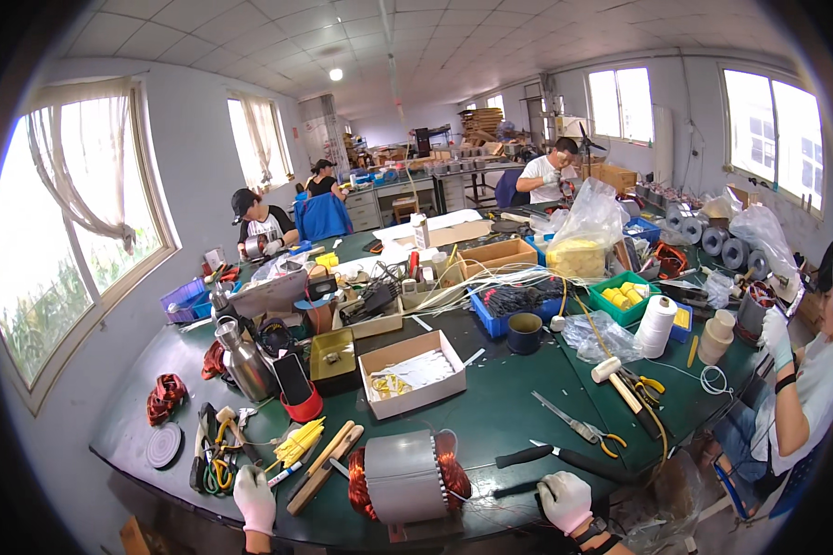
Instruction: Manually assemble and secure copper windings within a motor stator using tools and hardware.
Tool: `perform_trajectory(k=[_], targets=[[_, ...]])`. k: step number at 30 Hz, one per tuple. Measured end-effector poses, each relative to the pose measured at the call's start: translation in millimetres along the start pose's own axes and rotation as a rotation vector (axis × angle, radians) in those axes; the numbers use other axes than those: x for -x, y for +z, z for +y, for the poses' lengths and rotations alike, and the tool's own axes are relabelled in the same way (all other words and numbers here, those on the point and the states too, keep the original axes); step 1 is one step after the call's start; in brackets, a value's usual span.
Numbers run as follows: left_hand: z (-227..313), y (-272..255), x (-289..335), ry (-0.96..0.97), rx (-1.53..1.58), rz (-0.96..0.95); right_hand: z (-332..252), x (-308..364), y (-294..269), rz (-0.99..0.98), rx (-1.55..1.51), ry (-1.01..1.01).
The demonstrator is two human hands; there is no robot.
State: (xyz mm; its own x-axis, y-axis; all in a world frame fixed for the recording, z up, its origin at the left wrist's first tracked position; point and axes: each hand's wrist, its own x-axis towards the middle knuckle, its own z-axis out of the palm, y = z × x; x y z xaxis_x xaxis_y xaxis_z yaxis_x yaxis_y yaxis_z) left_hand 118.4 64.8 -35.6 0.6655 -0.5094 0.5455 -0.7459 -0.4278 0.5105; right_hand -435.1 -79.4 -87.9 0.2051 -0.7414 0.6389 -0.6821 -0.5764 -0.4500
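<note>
A motor stator (403, 479) with a grey steel core and red-brown copper windings lies on its side near the front edge of the table, between my hands. My left hand (254, 499), in a white glove, is curled closed beside a marker pen (285, 474) and wooden-handled tools (320, 470). What it holds, if anything, is hidden. My right hand (565, 502), also gloved, is curled at the table edge to the right of the stator. Thin wire ends stretch from the stator towards it. Its fingertips are partly hidden, close to a dark handle.
Beyond the stator are black-handled knives (565, 458), scissors (565, 416), a mallet (620, 384) and a white box (412, 377) of paper slips. Yellow sleeving (299, 442) and pliers (220, 453) lie left. A co-worker (801, 388) sits right; others work farther back.
</note>
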Motion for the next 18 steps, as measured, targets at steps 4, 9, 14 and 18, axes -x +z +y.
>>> perform_trajectory(k=[4, 9, 14, 18], targets=[[44.7, -28.5, 15.3, 0.013, 0.192, 0.009, -0.1, -1.1, -1.6, -0.015, 0.007, -0.006], [120.7, -60.6, 34.1, 0.086, 0.448, -0.010, 5.3, 3.8, 1.9, 0.001, 0.012, -0.005], [154.9, -68.8, 57.2, 0.118, 0.545, -0.092, 4.0, 3.1, 2.0, -0.026, -0.005, 0.009], [200.9, -100.2, 69.0, 0.420, 0.495, -0.208, 6.2, 4.2, -1.0, -0.050, -0.068, 0.075]])
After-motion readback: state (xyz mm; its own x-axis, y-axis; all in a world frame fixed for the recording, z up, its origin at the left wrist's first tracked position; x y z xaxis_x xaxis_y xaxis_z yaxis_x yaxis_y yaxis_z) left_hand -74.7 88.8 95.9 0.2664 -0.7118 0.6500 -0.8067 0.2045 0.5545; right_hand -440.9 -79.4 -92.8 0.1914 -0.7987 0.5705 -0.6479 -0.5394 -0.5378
